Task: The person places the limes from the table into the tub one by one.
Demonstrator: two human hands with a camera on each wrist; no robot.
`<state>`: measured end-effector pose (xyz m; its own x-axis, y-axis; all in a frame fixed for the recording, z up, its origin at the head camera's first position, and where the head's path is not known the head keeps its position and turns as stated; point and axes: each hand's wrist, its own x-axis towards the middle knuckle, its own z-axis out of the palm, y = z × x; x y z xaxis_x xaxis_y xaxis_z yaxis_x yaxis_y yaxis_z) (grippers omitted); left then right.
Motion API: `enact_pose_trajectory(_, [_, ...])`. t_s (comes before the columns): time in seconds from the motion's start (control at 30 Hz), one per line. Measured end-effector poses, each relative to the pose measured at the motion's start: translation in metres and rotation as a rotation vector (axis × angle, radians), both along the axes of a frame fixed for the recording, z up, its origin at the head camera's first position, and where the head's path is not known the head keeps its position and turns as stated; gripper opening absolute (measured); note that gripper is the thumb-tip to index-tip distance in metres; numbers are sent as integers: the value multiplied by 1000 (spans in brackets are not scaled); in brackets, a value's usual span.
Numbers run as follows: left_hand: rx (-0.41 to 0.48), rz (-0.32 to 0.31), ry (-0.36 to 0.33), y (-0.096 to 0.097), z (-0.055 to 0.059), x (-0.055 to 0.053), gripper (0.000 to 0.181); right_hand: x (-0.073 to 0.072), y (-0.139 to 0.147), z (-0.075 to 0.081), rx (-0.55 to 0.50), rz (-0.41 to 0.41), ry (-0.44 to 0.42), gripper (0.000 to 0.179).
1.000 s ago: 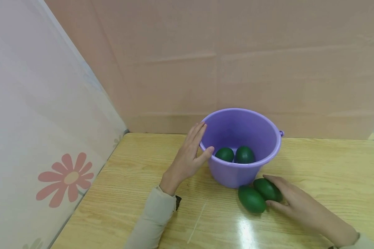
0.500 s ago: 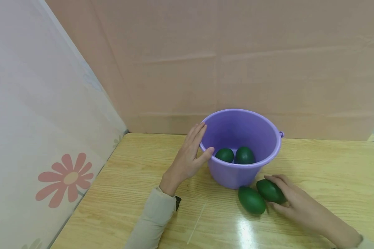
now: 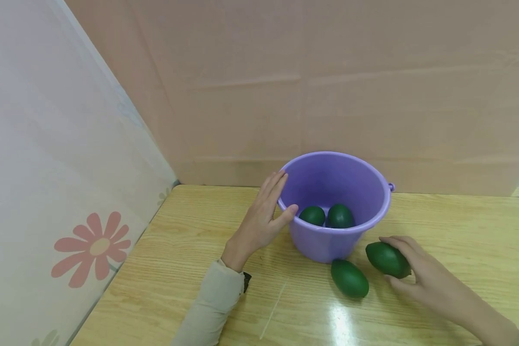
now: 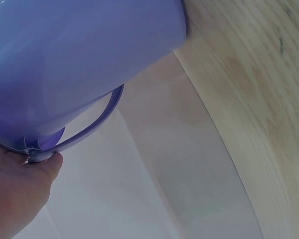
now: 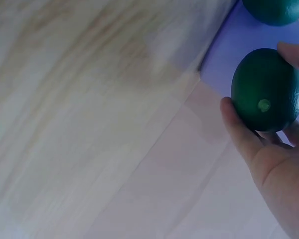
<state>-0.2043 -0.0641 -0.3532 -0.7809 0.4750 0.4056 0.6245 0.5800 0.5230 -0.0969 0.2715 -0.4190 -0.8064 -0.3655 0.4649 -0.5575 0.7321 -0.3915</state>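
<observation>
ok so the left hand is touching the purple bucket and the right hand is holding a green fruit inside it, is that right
Not quite: the head view shows the right hand holding the green fruit outside the purple bucket, by its near right side. The left hand is indeed touching the bucket.

Held green fruit (image 5: 265, 87): glossy and dark, a small pale nub (image 5: 264, 105) low on its near face.
Right hand (image 5: 284, 167): grips the held green fruit, digits at its upper right and lower left, others partly hidden beneath.
Second green fruit (image 5: 275, 11): above the held green fruit, apart from it, cropped.
Purple bucket (image 5: 224, 62): behind the held green fruit, partly visible.
Wood-grained table (image 5: 79, 89): left of the held green fruit.
Pale pinkish backdrop (image 5: 179, 174): below and left of it.
</observation>
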Motion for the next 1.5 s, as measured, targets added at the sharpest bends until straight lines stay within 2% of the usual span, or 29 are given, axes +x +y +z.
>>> enact_pose_trajectory(0.33, [16, -9, 7, -1, 0, 1, 72, 0, 10, 12, -5, -17, 57, 90])
enact_pose_trajectory(0.7, [11, -5, -3, -3, 0, 1, 73, -1, 15, 35, -60, -34, 83, 86])
enact_pose_trajectory(1.37, [-2, -13, -11, -2, 2, 0, 73, -3, 23, 64, -90, -12, 180, 90])
enact_pose_trajectory(1.5, [-3, -11, -18, -2, 3, 0, 73, -3, 22, 70, -97, -35, 190, 92])
